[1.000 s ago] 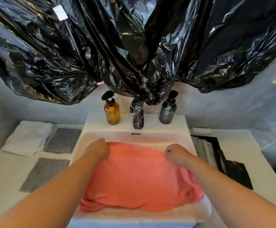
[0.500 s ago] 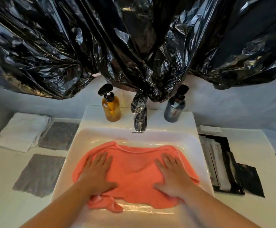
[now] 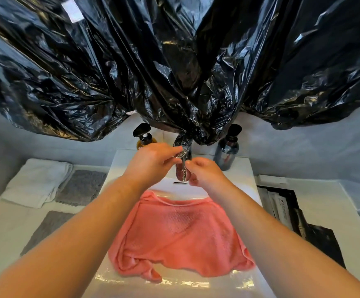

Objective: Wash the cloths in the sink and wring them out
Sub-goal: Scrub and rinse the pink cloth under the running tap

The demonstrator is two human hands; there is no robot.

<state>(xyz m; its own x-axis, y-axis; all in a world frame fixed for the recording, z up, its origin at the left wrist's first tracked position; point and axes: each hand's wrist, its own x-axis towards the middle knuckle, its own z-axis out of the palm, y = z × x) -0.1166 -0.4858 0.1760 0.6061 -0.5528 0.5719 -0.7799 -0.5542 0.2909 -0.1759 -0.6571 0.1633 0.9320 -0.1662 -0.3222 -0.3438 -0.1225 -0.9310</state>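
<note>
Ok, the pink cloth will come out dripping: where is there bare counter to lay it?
Bare counter shows right of the black packets, and left of the lower grey cloth, in front of the white towel. Crowded: the tap, with the left hand and right hand at it.

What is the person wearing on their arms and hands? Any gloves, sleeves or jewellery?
Nothing that shows. The left hand and right hand have no gloves, and the arms behind them are uncovered to the picture's edge, with no sleeve in view. No watch, bracelet or ring is visible on the wrists or fingers.
</note>
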